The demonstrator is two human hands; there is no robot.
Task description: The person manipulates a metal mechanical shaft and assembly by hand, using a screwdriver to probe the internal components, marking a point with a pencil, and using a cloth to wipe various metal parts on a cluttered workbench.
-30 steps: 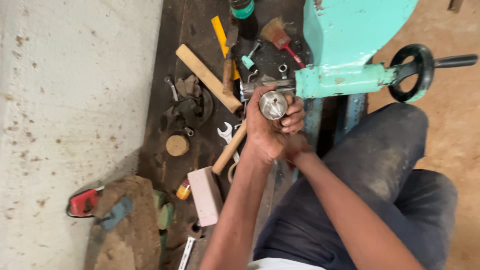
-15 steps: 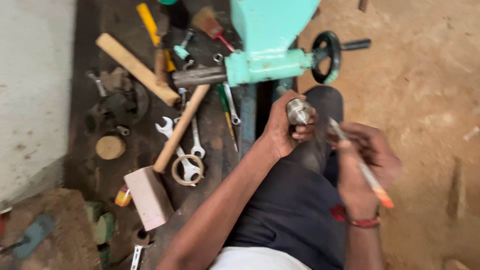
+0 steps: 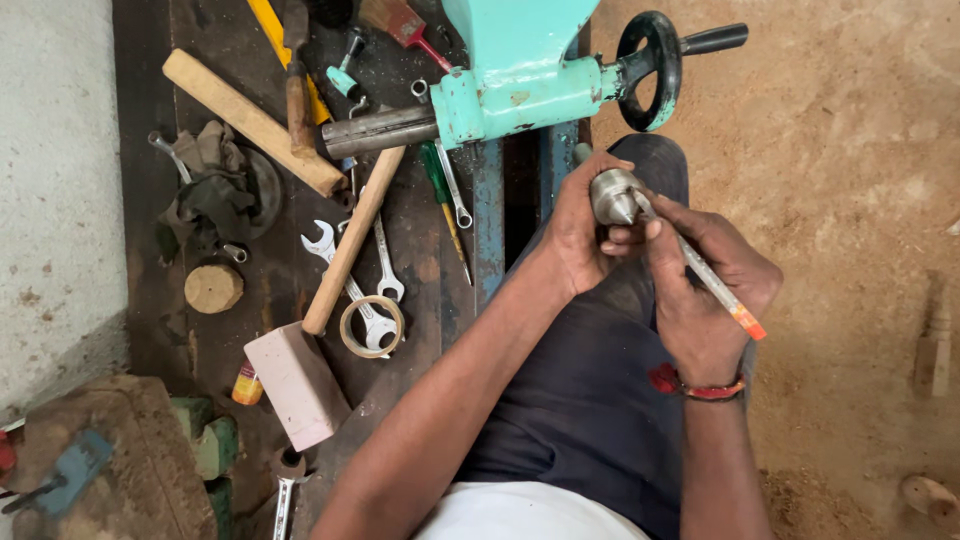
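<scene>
My left hand (image 3: 580,232) grips a short steel lathe centre (image 3: 612,196) with a pointed tip, held over my lap. My right hand (image 3: 706,290) holds a thin pencil-like rod (image 3: 712,283) with an orange end, its other end touching the steel part's tip. Both hands sit just below the turquoise tailstock (image 3: 520,75) with its bare steel quill (image 3: 378,131) and black handwheel (image 3: 650,55).
On the dark bench at left lie a wooden mallet (image 3: 318,308), a wood bar (image 3: 250,120), several spanners (image 3: 380,270), a tape ring (image 3: 371,327), a green screwdriver (image 3: 440,190), a rag (image 3: 210,185) and a wooden disc (image 3: 213,288). Sawdust-covered floor (image 3: 860,200) spreads right.
My left hand pulled the steel part away from the tailstock quill and brought it over my lap. My right hand came into view with the rod and met its tip.
</scene>
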